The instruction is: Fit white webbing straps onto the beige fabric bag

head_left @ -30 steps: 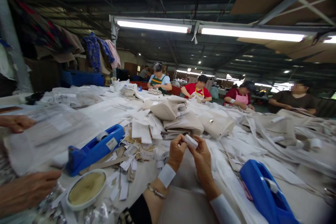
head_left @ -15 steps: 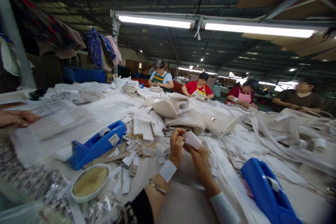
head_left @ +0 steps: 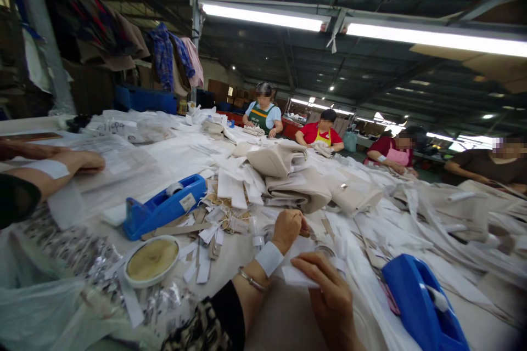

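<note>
Long work table (head_left: 486, 307), strewn with white strips. Pile of beige fabric handbags (head_left: 304, 186) mid-table. Two blue plastic tape dispensers: the left one (head_left: 164, 208) has a roll seated, the right one (head_left: 424, 301) is near the right hand (head_left: 329, 296). Round white tin (head_left: 151, 260) holds a yellowish pad. Small white paper slip (head_left: 294, 275) lies on the table under the right hand, fingers extended, pressing it flat. Left hand (head_left: 290, 227) is curled into a fist just beyond; contents not discernible. Judged step: smoothing the slip. Lifting it would need an edge pinch.
</note>
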A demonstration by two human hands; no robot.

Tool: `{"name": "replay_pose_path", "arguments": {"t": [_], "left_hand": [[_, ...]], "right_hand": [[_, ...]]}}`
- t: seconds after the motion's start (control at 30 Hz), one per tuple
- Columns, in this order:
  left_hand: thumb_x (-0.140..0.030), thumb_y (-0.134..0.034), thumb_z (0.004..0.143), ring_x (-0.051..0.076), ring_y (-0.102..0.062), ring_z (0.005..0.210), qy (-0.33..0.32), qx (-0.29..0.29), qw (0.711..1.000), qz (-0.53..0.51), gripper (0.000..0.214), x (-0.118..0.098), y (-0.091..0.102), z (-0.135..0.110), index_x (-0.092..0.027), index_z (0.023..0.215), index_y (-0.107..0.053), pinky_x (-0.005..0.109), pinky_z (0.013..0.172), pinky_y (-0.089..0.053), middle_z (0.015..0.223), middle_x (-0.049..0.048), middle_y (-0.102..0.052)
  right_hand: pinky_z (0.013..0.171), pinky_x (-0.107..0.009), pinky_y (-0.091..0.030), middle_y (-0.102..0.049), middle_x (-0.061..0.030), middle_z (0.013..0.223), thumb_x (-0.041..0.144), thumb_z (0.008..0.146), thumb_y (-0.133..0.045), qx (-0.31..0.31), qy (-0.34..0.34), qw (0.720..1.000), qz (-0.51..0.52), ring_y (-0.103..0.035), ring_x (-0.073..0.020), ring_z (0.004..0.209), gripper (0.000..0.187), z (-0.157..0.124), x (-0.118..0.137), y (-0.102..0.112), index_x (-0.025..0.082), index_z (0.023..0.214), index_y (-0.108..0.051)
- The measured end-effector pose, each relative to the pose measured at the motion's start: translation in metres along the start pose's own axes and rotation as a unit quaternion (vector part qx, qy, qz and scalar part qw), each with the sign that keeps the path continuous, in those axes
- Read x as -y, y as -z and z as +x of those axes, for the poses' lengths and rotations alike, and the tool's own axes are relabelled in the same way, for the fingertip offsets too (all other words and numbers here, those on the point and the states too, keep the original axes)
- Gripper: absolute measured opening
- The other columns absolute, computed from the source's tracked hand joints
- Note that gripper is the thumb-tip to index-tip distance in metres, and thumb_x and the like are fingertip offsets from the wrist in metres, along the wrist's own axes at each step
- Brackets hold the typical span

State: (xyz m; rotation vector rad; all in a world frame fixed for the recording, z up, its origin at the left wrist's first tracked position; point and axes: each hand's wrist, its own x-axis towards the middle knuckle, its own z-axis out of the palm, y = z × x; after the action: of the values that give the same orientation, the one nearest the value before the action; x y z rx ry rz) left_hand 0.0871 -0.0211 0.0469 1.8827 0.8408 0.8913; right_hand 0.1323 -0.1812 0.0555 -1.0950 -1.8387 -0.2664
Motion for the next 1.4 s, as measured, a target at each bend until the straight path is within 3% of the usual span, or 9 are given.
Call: {"name": "replay_pose_path", "arguments": {"t": [0.17, 0.27, 0.4, 0.47, 0.6, 0.7, 0.8, 1.07, 1.4], "left_hand": [[-0.013, -0.047, 0.078, 0.024, -0.069, 0.098, -0.026, 0.079, 0.980, 0.180, 0.030, 0.001, -0.005, -0.006, -0.018, 0.085, -0.076, 0.039, 0.097, -0.051, 0.095, 0.0094, -0.076], [-0.012, -0.048, 0.081, 0.028, -0.068, 0.104, -0.046, 0.130, 0.953, 0.269, 0.033, 0.003, -0.009, -0.010, -0.018, 0.100, -0.075, 0.044, 0.095, -0.052, 0.107, 0.0122, -0.074], [-0.011, -0.046, 0.085, 0.030, -0.068, 0.105, -0.069, 0.173, 0.918, 0.350, 0.035, 0.004, -0.012, -0.012, -0.018, 0.108, -0.072, 0.045, 0.092, -0.053, 0.108, 0.0145, -0.073], [-0.010, -0.046, 0.086, 0.030, -0.068, 0.105, -0.077, 0.185, 0.905, 0.376, 0.035, 0.003, -0.012, -0.012, -0.017, 0.109, -0.071, 0.044, 0.091, -0.054, 0.107, 0.0152, -0.073], [-0.008, -0.044, 0.087, 0.029, -0.068, 0.105, -0.089, 0.195, 0.888, 0.407, 0.035, 0.001, -0.011, -0.012, -0.016, 0.110, -0.070, 0.041, 0.089, -0.054, 0.107, 0.0155, -0.073], [-0.008, -0.044, 0.087, 0.028, -0.069, 0.104, -0.095, 0.199, 0.882, 0.417, 0.036, 0.000, -0.011, -0.012, -0.016, 0.110, -0.069, 0.040, 0.088, -0.055, 0.106, 0.0148, -0.073], [-0.008, -0.045, 0.085, 0.028, -0.069, 0.102, -0.098, 0.202, 0.879, 0.422, 0.036, 0.002, -0.011, -0.011, -0.017, 0.110, -0.069, 0.040, 0.086, -0.056, 0.107, 0.0141, -0.073], [-0.010, -0.045, 0.087, 0.028, -0.069, 0.102, -0.111, 0.204, 0.876, 0.424, 0.033, 0.004, -0.012, -0.012, -0.017, 0.108, -0.069, 0.039, 0.084, -0.056, 0.107, 0.0128, -0.073], [-0.009, -0.044, 0.088, 0.029, -0.068, 0.105, -0.105, 0.207, 0.872, 0.432, 0.033, 0.005, -0.015, -0.012, -0.015, 0.110, -0.068, 0.040, 0.087, -0.055, 0.109, 0.0146, -0.072]], "right_hand": [[0.072, -0.022, -0.050, -0.066, -0.0060, 0.091, -0.004, 0.080, -0.036, 0.050, 0.041, 0.997, -0.034, -0.062, -0.0142, 0.085, 0.043, -0.022, 0.017, 0.005, 0.016, 0.100, -0.067], [0.066, -0.022, -0.048, -0.066, -0.0050, 0.085, -0.004, 0.083, -0.037, 0.064, 0.025, 0.997, -0.041, -0.061, -0.0139, 0.078, 0.037, -0.031, 0.024, 0.005, 0.017, 0.095, -0.066], [0.059, -0.024, -0.044, -0.063, -0.0024, 0.076, 0.001, 0.090, -0.036, 0.084, 0.014, 0.995, -0.048, -0.056, -0.0137, 0.068, 0.032, -0.040, 0.028, 0.001, 0.019, 0.089, -0.063], [0.061, -0.026, -0.046, -0.063, -0.0032, 0.077, 0.001, 0.089, -0.034, 0.088, 0.004, 0.994, -0.058, -0.057, -0.0153, 0.070, 0.035, -0.044, 0.026, -0.001, 0.018, 0.101, -0.062], [0.080, -0.028, -0.054, -0.064, -0.0112, 0.104, -0.003, 0.078, -0.031, 0.079, -0.059, 0.993, -0.057, -0.062, -0.0175, 0.096, 0.061, -0.049, 0.021, -0.003, 0.012, 0.135, -0.047], [0.081, -0.027, -0.055, -0.062, -0.0111, 0.110, -0.001, 0.082, -0.035, 0.083, -0.090, 0.991, -0.060, -0.061, -0.0173, 0.103, 0.045, -0.049, 0.023, 0.001, 0.017, 0.115, -0.060], [0.073, -0.026, -0.055, -0.065, -0.0092, 0.100, 0.009, 0.093, -0.040, 0.099, -0.047, 0.991, -0.079, -0.063, -0.0181, 0.091, 0.026, -0.048, 0.028, 0.006, 0.017, 0.094, -0.064], [0.083, -0.030, -0.055, -0.072, -0.0107, 0.102, 0.011, 0.100, -0.033, 0.082, 0.081, 0.979, -0.169, -0.065, -0.0217, 0.100, 0.036, -0.055, 0.039, 0.011, 0.010, 0.107, -0.068], [0.081, -0.031, -0.060, -0.074, -0.0095, 0.105, 0.012, 0.099, -0.033, 0.106, 0.106, 0.966, -0.212, -0.069, -0.0216, 0.100, 0.038, -0.067, 0.045, 0.013, 0.010, 0.108, -0.070]]}}
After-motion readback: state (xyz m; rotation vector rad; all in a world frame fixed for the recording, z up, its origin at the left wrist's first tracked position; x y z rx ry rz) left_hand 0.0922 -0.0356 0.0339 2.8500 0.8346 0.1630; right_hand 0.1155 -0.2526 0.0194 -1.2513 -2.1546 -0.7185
